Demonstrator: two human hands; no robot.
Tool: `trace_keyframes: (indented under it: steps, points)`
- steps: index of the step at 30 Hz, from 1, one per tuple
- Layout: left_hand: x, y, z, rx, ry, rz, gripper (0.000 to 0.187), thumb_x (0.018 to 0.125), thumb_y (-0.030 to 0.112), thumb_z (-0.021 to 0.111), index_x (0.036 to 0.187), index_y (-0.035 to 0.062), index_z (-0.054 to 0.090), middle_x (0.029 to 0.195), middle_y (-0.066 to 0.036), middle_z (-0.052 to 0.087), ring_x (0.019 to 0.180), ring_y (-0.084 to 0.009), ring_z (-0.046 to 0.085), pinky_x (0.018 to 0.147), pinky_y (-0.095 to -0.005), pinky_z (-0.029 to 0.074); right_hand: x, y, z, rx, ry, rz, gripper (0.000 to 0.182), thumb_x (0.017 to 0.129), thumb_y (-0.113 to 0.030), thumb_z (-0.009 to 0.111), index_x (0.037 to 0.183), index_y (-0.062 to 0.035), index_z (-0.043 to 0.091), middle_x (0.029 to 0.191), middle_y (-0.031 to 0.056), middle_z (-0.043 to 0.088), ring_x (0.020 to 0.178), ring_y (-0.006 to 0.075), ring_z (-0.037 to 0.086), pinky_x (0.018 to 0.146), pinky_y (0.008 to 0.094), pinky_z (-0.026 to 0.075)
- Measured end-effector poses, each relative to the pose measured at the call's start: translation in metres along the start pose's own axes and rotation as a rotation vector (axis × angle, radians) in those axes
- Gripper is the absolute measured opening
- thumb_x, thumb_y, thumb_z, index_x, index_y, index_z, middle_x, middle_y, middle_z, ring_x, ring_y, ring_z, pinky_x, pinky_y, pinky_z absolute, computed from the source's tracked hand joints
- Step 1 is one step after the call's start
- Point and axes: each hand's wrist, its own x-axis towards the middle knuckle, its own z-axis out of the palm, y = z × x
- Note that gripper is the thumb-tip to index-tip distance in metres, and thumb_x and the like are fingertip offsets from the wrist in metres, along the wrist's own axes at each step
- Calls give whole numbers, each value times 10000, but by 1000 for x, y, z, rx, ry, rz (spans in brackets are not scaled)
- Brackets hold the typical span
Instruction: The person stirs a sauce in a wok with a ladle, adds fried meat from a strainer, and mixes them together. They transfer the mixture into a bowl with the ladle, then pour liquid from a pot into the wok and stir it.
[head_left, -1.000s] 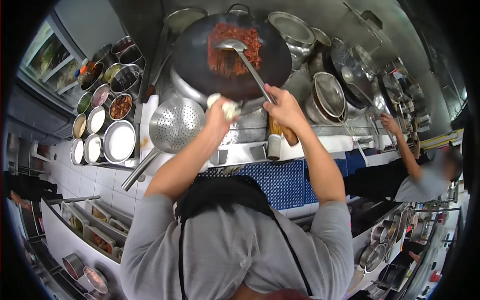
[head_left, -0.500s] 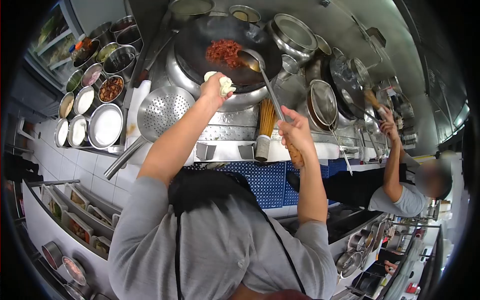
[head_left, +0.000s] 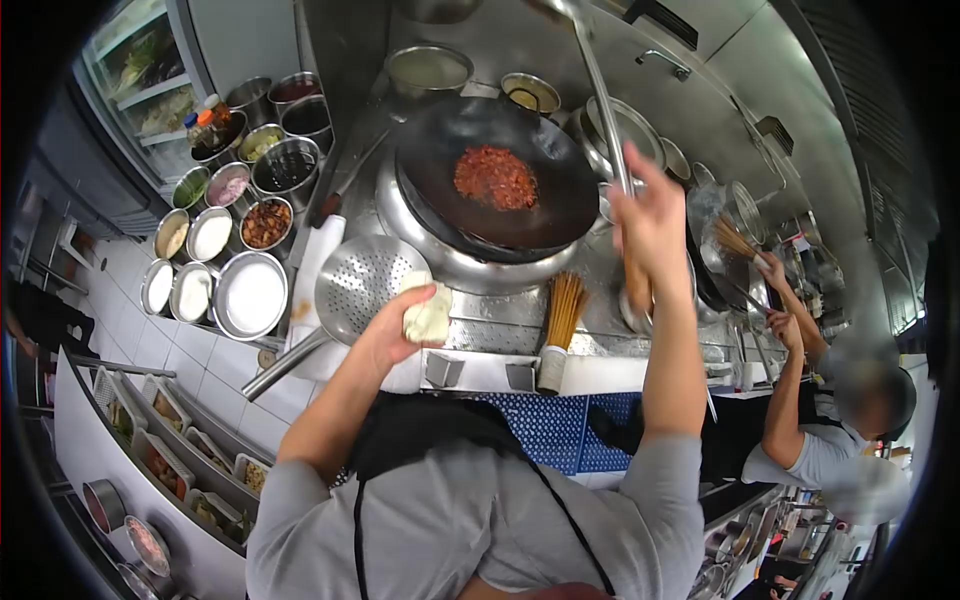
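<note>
A black wok point(head_left: 500, 190) sits on the burner ring and holds a mound of red chopped food point(head_left: 495, 177). My right hand point(head_left: 650, 215) grips the wooden end of a long steel ladle point(head_left: 598, 95), raised so the shaft rises up and left past the wok's right rim; its bowl is cut off at the top. My left hand point(head_left: 395, 320) is drawn back to the counter's front edge, closed on a wadded white cloth point(head_left: 428, 316), close beside the perforated steel skimmer point(head_left: 365, 283).
Steel seasoning bowls point(head_left: 250, 295) crowd the left counter, pots point(head_left: 430, 68) stand behind the wok, and a bamboo brush point(head_left: 562, 320) stands upright in front. At right, a co-worker point(head_left: 800, 400) works at another wok. Food trays point(head_left: 170, 450) line the lower left.
My right hand has lifted the ladle out of the wok, up and to the right. My left hand, still on the cloth, has pulled back from the wok rim to the counter's front edge.
</note>
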Motion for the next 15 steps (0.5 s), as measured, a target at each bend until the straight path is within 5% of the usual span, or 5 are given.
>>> trace_keyframes:
  steps: [4, 11, 15]
  points:
    - [-26, 0, -14, -34, -1, 39, 407, 829, 317, 685, 1087, 19, 586, 914, -124, 661, 770, -247, 668, 614, -397, 561, 148, -45, 38, -42, -81, -141, 566, 848, -101, 646, 1367, 11, 450, 600, 24, 545, 407, 111, 489, 387, 254, 396]
    - [-91, 1, -47, -64, 127, 208, 475, 795, 292, 716, 1131, -7, 563, 940, -148, 657, 784, -271, 671, 661, -391, 567, 337, -66, 130, -226, -268, -75, 550, 828, -60, 647, 1337, 40, 466, 625, 52, 565, 453, 115, 514, 409, 263, 405]
    - [-108, -1, -66, -70, 192, 253, 484, 778, 283, 720, 1128, -11, 560, 943, -158, 652, 774, -280, 668, 659, -400, 563, 347, -93, 137, -326, -427, 44, 547, 814, -34, 660, 1320, 51, 471, 644, 54, 571, 479, 115, 518, 424, 258, 429]
